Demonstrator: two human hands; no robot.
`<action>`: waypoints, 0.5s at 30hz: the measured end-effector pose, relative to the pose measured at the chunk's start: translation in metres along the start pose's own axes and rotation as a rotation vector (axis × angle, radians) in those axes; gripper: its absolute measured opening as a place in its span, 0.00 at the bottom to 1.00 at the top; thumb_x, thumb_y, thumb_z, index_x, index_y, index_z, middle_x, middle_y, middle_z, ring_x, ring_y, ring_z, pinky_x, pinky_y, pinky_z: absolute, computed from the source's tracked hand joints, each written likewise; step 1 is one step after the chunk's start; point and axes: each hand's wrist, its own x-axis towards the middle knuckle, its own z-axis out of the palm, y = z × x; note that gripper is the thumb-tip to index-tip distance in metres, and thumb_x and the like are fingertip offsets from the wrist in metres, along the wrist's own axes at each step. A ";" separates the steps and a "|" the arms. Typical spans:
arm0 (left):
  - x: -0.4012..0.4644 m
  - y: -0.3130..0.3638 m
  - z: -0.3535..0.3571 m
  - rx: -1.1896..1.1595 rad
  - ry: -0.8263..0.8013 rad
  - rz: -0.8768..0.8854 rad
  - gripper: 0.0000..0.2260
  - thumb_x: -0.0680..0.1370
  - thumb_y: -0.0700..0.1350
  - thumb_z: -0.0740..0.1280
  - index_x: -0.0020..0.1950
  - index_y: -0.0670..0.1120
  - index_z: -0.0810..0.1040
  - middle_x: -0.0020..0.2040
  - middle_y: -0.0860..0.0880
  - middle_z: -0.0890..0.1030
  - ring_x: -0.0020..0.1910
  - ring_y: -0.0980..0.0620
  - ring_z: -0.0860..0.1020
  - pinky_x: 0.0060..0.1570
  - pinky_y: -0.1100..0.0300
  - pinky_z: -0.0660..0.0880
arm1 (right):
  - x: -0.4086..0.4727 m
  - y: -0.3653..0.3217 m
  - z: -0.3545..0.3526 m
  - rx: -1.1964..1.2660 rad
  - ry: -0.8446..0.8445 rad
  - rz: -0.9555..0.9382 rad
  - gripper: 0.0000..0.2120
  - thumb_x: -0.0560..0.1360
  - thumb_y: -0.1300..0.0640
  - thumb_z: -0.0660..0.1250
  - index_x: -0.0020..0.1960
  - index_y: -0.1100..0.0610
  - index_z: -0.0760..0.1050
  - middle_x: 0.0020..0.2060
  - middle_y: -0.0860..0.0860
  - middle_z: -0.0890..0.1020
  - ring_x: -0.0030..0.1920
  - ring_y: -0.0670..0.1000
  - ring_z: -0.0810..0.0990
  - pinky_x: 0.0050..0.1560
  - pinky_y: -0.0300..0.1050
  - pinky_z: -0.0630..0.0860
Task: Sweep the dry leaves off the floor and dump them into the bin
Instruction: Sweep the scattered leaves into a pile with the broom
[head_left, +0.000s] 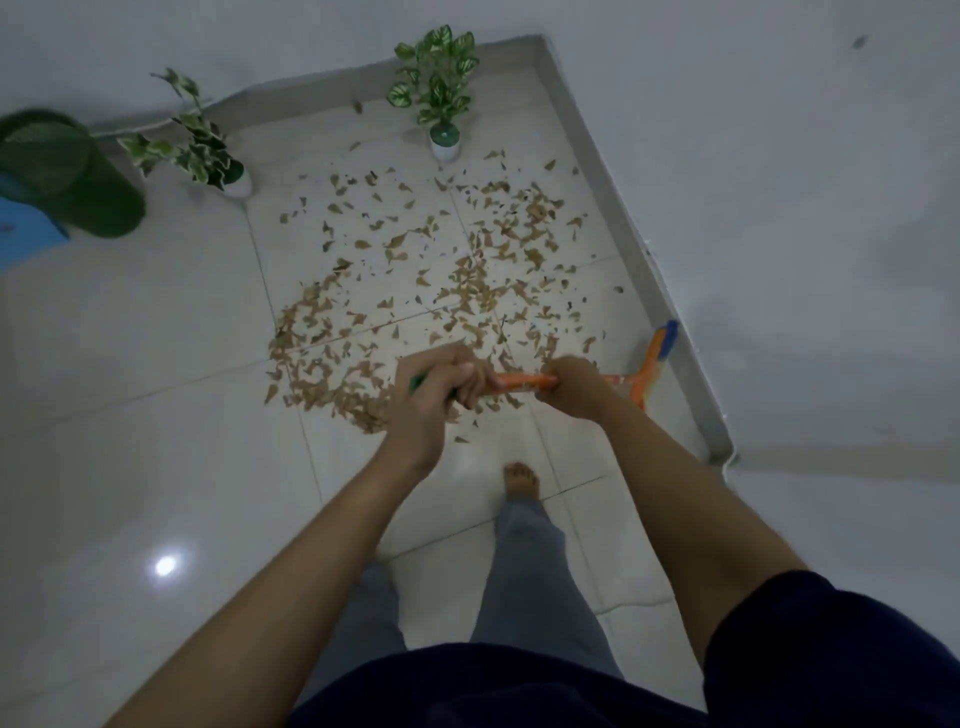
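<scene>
Dry brown leaves (431, 280) lie scattered over the white tiled floor (156, 415), thicker in a band at the left and near my hands. I hold an orange broom handle (519, 383) level across my body. My left hand (441, 387) is closed around its green end, and my right hand (574, 387) grips it farther right. The broom's orange and blue head (652, 364) rests on the floor by the right wall. A dark green mesh bin (62, 171) stands at the far left.
Two potted plants in white pots stand at the back: one (439, 88) near the corner, one (202, 150) beside the bin. A grey skirting (639, 218) lines the right wall. A blue object (26, 234) sits under the bin. My bare foot (521, 480) is below my hands.
</scene>
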 end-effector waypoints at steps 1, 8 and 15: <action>0.007 -0.010 0.014 -0.003 0.027 -0.007 0.12 0.68 0.45 0.61 0.24 0.51 0.71 0.25 0.52 0.71 0.34 0.49 0.78 0.45 0.56 0.75 | 0.009 0.016 -0.005 -0.014 -0.041 -0.015 0.20 0.75 0.59 0.63 0.27 0.51 0.61 0.26 0.46 0.66 0.33 0.49 0.69 0.32 0.38 0.61; 0.034 -0.049 0.079 -0.031 0.228 -0.024 0.13 0.67 0.43 0.61 0.23 0.51 0.70 0.24 0.56 0.72 0.30 0.54 0.75 0.39 0.61 0.72 | 0.054 0.074 -0.005 -0.064 -0.151 -0.110 0.15 0.76 0.59 0.61 0.31 0.57 0.66 0.30 0.53 0.71 0.36 0.52 0.71 0.38 0.43 0.65; 0.028 -0.017 0.047 0.045 0.432 0.089 0.13 0.67 0.43 0.59 0.22 0.50 0.68 0.22 0.54 0.69 0.25 0.51 0.71 0.34 0.59 0.67 | 0.074 0.008 0.025 0.251 -0.197 -0.177 0.08 0.73 0.56 0.64 0.40 0.56 0.79 0.38 0.54 0.82 0.36 0.49 0.78 0.43 0.44 0.78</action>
